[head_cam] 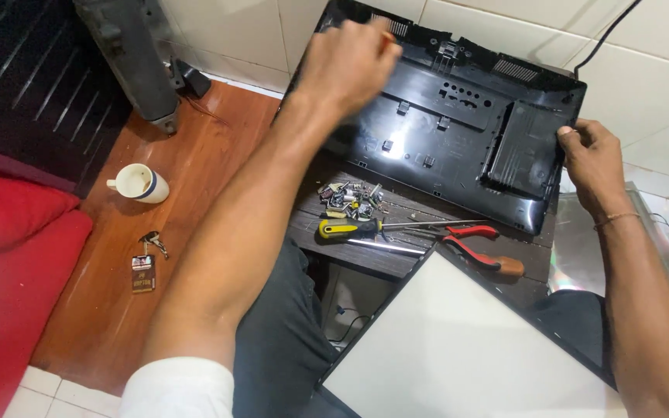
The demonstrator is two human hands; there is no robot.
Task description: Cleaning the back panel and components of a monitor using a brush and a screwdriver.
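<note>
The black plastic back cover (pixel 458 116) of a flat screen stands tilted against the tiled wall, inner side showing, already off the white panel (pixel 466 340) that lies across the person's lap; judging by this, the opening-up is done and the work inside is what remains. The left hand (pixel 350 62) is closed at the cover's top left edge, blurred, so I cannot tell what its grip pinches; the right hand (pixel 594 159) clasps the cover's right edge. On the small dark table (pixel 381 259) lie one heap of loose screws (pixel 350 201), one yellow-handled screwdriver (pixel 350 229) and one pair of red-handled pliers (pixel 470 244). On the wooden floor (pixel 195 155): one white mug (pixel 139 183), one key bunch (pixel 147 259).
</note>
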